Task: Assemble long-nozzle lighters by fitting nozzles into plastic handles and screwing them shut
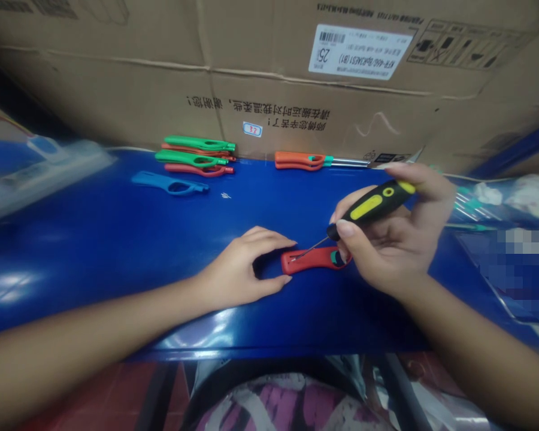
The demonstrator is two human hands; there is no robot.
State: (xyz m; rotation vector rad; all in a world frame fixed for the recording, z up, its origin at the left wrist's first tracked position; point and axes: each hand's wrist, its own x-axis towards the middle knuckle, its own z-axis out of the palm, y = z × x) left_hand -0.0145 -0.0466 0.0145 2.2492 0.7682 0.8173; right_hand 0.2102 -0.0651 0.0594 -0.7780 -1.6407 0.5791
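A cardboard box (139, 42) stands beyond the red casing (312, 260), which lies on a blue worktop (94, 239). Right of the casing, the right hand (395, 239) has its grip pinching a black-and-yellow screwdriver (372, 206), its tip at the casing's left end. The left hand (233, 263) curves around that end; whether it presses, I cannot tell. Beyond, leftward of the casing, lie loose casings (175, 157) and tiny white pieces (225, 196).

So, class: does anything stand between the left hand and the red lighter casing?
Nothing visible does: the left hand flanks one end of the red lighter casing with thumb and finger. The screwdriver slants over it from the opposite side.
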